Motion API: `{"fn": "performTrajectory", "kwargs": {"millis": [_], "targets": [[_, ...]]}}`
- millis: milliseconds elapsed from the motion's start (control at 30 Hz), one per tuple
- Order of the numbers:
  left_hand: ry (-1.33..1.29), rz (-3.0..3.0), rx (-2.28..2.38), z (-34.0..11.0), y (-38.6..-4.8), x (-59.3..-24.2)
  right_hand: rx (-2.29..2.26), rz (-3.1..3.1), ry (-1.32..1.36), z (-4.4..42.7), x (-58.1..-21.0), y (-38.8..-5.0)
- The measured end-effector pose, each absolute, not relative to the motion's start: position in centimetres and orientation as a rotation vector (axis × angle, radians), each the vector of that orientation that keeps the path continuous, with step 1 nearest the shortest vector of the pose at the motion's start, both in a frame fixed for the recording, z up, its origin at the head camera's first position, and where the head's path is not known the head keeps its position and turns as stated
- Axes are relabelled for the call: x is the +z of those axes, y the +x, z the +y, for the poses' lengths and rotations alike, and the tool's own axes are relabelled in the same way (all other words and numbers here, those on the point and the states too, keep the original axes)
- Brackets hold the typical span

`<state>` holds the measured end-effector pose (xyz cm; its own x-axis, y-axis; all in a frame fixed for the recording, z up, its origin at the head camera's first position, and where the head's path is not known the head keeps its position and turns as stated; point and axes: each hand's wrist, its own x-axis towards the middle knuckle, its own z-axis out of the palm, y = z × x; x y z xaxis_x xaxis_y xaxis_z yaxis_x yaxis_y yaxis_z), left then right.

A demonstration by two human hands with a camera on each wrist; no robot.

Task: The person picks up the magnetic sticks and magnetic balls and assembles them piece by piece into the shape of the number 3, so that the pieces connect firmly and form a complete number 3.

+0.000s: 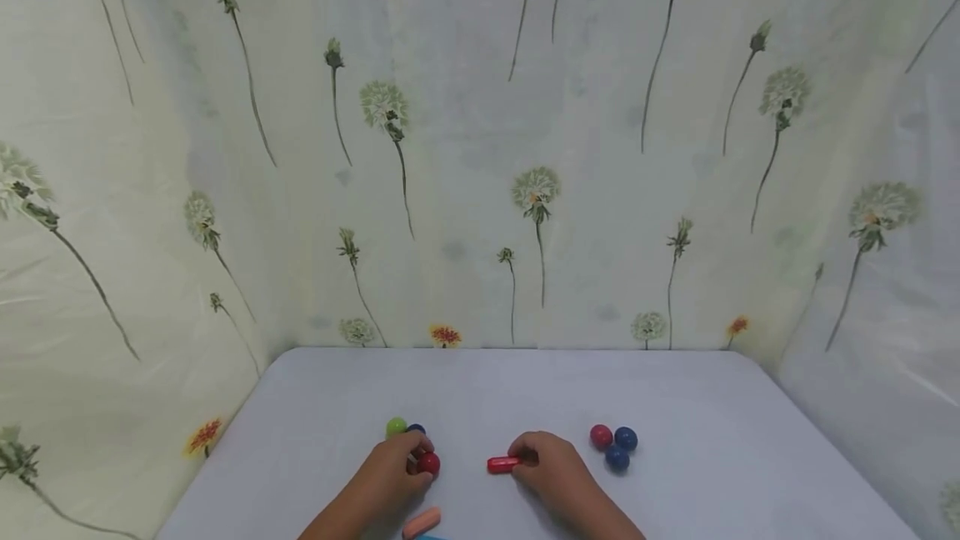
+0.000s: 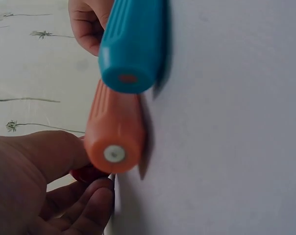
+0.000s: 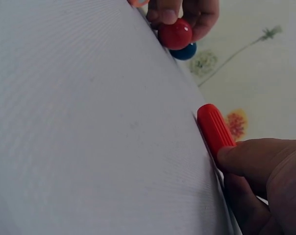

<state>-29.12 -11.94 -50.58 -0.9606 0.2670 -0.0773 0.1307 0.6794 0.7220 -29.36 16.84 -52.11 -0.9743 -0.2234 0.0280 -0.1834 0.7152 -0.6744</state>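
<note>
Between the thumb and fingers of the right hand point(image 1: 551, 469), a ridged red stick point(image 3: 215, 128) is being pinched, its free end pointing out toward the left hand point(image 1: 393, 469). Left fingers are curling round a red ball point(image 1: 429, 463), also grasping. Step in hand is looking like positioning stick and ball; cannot tell whether picking up or setting down. Next move is probably calling for a steady grip and a careful lift or release, not nudging neighbours. Just beyond the left fingers, a green ball point(image 1: 396, 427) and a partly hidden dark blue ball point(image 1: 416, 429) are sitting; nearer the wearer, an orange stick point(image 1: 422, 522) and a blue stick point(image 2: 131, 49) are lying. Right of the right fingers, a second red ball point(image 1: 601, 437) and two blue balls point(image 1: 617, 458) are clustering on the white table point(image 1: 480, 382). No brand or writing is showing legibly; the orange stick's pale end disc is carrying an unreadable mark.
</note>
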Motion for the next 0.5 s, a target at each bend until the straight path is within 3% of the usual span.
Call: {"fn": "performTrajectory", "kwargs": {"millis": [500], "targets": [[0.301, 2.694, 1.130, -9.7, -29.7, -50.6, -1.151, 2.808, -0.295, 16.9, -52.1, -29.3]]}}
